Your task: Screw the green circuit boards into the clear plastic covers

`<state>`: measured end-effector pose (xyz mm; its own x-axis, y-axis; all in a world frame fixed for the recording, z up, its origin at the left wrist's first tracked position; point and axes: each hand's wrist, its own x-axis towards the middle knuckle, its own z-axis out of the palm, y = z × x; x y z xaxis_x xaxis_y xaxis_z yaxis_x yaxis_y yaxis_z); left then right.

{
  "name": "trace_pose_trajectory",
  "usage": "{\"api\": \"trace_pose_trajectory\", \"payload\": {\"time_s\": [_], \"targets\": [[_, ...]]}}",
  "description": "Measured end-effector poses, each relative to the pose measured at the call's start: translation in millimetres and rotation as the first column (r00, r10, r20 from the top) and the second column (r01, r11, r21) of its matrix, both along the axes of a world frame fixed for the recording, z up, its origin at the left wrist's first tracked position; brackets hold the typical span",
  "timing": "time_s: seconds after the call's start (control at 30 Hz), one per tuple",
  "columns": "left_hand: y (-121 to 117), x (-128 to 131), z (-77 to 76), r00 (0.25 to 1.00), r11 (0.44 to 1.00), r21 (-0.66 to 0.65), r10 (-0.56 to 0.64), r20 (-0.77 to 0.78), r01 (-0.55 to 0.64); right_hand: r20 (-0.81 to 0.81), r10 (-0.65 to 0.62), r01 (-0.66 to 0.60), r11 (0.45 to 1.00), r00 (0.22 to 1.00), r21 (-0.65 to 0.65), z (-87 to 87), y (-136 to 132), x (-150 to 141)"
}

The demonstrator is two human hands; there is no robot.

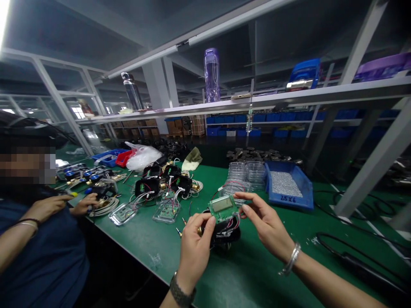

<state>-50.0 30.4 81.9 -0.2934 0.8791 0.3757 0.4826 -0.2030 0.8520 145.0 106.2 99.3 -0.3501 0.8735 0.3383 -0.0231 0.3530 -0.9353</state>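
My left hand [196, 246] pinches the lower left corner of a green circuit board [221, 207] with a small grey display, between thumb and fingers. The board is tilted up over a black housing [227, 234], which sits on the bench partly hidden by my hand. Thin red, white and dark wires [236, 220] run between board and housing. At the board's right edge is my right hand [265, 222], thumb and index finger apart; the index fingertip is at the upper right corner. Whether it touches board or wires is hard to tell. Clear plastic covers [237, 173] are stacked just behind.
A blue bin [290, 199] of small silvery parts stands right of the covers. Wired black housings [147, 187] and boards in clear covers [123, 213] lie left. A co-worker [41, 239] handles parts at far left. Overhead runs a shelf [180, 110]; a black cabled tool [362, 267] lies right.
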Motion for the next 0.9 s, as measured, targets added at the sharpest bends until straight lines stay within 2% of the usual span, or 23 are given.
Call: {"api": "trace_pose_trajectory", "payload": {"time_s": [0.1,0.2,0.27,0.37,0.47,0.53,0.6,0.67,0.7,0.77,0.8,0.83,0.9], "targets": [[-8,0,-1.0,1.000,1.000,-0.007,-0.020,-0.003,0.020,0.005,0.015,-0.014,0.997,1.000,-0.081,5.7,4,0],[-19,0,-4.9,0.998,0.998,0.021,-0.066,-0.020,0.067,0.011,0.104,-0.099,0.971,0.994,-0.216,14.1,0,2],[-32,1,-11.5,0.990,0.991,0.032,-0.129,-0.051,0.131,0.006,0.186,-0.175,0.932,0.982,-0.317,18.0,-9,7],[-59,7,-27.9,0.977,0.979,-0.049,-0.200,-0.070,0.197,-0.024,0.292,-0.271,0.852,0.956,-0.448,15.8,-29,18],[-84,17,-46.8,0.974,0.953,-0.215,-0.189,0.128,0.213,-0.052,0.353,-0.326,0.785,0.934,-0.526,2.4,-51,30],[-94,25,-56.9,0.926,0.897,-0.331,-0.178,0.334,0.292,-0.072,0.380,-0.355,0.758,0.922,-0.547,-8.8,-63,36],[-96,33,-63.6,0.860,0.846,-0.374,-0.174,0.480,0.380,-0.087,0.391,-0.372,0.751,0.916,-0.545,-17.5,-73,41],[-94,38,-67.2,0.840,0.850,-0.375,-0.134,0.525,0.370,-0.070,0.346,-0.333,0.803,0.936,-0.494,-22.6,-82,45],[-92,40,-68.2,0.849,0.865,-0.380,-0.094,0.519,0.328,-0.030,0.284,-0.269,0.862,0.958,-0.430,-24.3,-86,48],[-89,43,-69.2,0.866,0.884,-0.402,-0.008,0.500,0.240,0.050,0.083,-0.069,0.970,0.995,-0.234,-28.1,-93,53],[-88,43,-69.4,0.862,0.890,-0.402,0.020,0.507,0.216,0.058,-0.034,0.042,0.988,0.998,-0.148,-30.9,-96,55],[-87,44,-69.5,0.852,0.898,-0.392,0.038,0.523,0.201,0.056,-0.141,0.146,0.984,0.988,-0.101,-34.5,-99,57],[-86,45,-69.8,0.826,0.913,-0.363,0.057,0.561,0.183,0.085,-0.252,0.263,0.951,0.964,-0.162,-43.5,-103,60]]}}
